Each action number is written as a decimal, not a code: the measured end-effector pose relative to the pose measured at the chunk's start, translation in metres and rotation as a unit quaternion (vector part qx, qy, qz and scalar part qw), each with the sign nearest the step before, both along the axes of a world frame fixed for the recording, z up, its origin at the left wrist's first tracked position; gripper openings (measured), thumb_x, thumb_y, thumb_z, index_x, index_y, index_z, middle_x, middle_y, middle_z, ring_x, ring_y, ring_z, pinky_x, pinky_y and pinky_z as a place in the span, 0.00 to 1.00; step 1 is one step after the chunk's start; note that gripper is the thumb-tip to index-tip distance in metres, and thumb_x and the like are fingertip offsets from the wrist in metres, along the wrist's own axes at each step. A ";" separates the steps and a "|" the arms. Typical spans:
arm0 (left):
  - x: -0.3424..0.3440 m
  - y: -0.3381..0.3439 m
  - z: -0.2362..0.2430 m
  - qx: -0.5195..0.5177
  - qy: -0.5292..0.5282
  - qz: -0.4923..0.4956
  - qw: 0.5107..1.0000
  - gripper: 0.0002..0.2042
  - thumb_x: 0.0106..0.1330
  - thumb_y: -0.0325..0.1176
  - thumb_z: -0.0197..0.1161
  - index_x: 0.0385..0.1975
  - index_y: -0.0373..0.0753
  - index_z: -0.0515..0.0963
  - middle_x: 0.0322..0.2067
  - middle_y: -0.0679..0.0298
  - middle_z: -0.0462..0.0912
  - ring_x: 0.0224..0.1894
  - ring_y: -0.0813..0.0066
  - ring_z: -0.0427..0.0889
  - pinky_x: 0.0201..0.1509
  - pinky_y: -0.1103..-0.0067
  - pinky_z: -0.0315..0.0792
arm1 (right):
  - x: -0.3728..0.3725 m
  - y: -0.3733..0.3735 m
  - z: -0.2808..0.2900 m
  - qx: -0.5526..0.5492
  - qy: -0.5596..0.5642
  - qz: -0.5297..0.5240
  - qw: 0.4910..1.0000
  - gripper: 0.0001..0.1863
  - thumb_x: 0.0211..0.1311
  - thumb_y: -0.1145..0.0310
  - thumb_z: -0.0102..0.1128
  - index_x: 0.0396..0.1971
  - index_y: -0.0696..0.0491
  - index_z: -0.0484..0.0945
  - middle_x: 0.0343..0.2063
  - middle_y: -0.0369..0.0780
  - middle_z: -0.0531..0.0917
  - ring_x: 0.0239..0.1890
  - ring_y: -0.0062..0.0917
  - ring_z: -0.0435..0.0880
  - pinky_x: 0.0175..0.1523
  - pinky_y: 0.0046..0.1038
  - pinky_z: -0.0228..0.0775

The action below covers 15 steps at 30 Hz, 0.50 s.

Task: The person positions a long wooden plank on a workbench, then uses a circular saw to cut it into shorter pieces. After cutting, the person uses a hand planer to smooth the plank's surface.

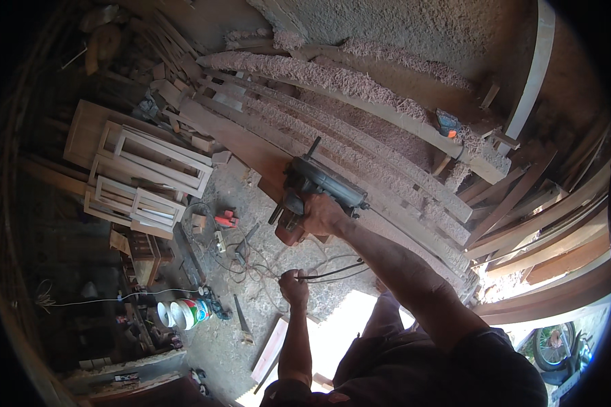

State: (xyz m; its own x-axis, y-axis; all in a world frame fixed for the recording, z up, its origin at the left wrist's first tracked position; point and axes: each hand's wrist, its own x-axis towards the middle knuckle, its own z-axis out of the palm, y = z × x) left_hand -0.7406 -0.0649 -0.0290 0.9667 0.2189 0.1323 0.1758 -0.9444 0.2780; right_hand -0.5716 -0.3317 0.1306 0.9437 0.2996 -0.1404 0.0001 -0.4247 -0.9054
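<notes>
Your right hand (321, 216) is closed around the handle of the planer (317, 190), which sits on the long plank (251, 146) at the near edge of the stack of shaving-covered boards (360, 136). Your left hand (293, 285) is fisted on the black cord (332, 273), held off to the side and below the tool.

Keep the sole flat on the plank and let the weight ride evenly; a tilt toward the edge would likely gouge it. Hold the cord well apart from the cutter's path, with enough slack that it does not tug the tool off line. Your right arm is stretched long, so step along with the tool rather than lean. Mind the loose wires (251, 261) on the floor (217, 339) by your feet.
</notes>
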 end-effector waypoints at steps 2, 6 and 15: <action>0.013 0.018 -0.002 0.010 -0.013 -0.008 1.000 0.12 0.64 0.40 0.72 0.35 0.38 0.84 0.37 0.54 0.86 0.42 0.51 0.84 0.47 0.59 0.77 | 0.006 0.007 0.001 0.033 -0.022 -0.034 0.999 0.30 0.52 0.68 0.64 0.59 0.52 0.77 0.45 0.56 0.86 0.52 0.48 0.85 0.56 0.43 0.80; 0.054 0.045 -0.007 0.027 -0.003 -0.002 1.000 0.14 0.63 0.44 0.73 0.37 0.39 0.84 0.40 0.56 0.86 0.45 0.51 0.82 0.49 0.59 0.76 | 0.030 0.012 0.005 -0.002 -0.007 -0.023 1.000 0.34 0.53 0.67 0.65 0.65 0.49 0.73 0.46 0.55 0.86 0.53 0.48 0.85 0.57 0.43 0.80; 0.140 0.057 -0.022 -0.071 0.208 0.007 0.975 0.23 0.65 0.50 0.70 0.49 0.38 0.81 0.49 0.48 0.86 0.55 0.46 0.83 0.56 0.59 0.76 | 0.066 0.036 0.008 0.003 -0.012 -0.022 1.000 0.35 0.54 0.66 0.65 0.66 0.48 0.73 0.46 0.55 0.86 0.52 0.49 0.85 0.56 0.43 0.80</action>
State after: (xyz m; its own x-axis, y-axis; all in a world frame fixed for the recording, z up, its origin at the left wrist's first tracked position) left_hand -0.6010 -0.0078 -0.0513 0.9268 0.2197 -0.3044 0.3140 -0.8981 0.3079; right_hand -0.5058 -0.2962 0.1386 0.9588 0.2595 -0.1159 0.0036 -0.4187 -0.9081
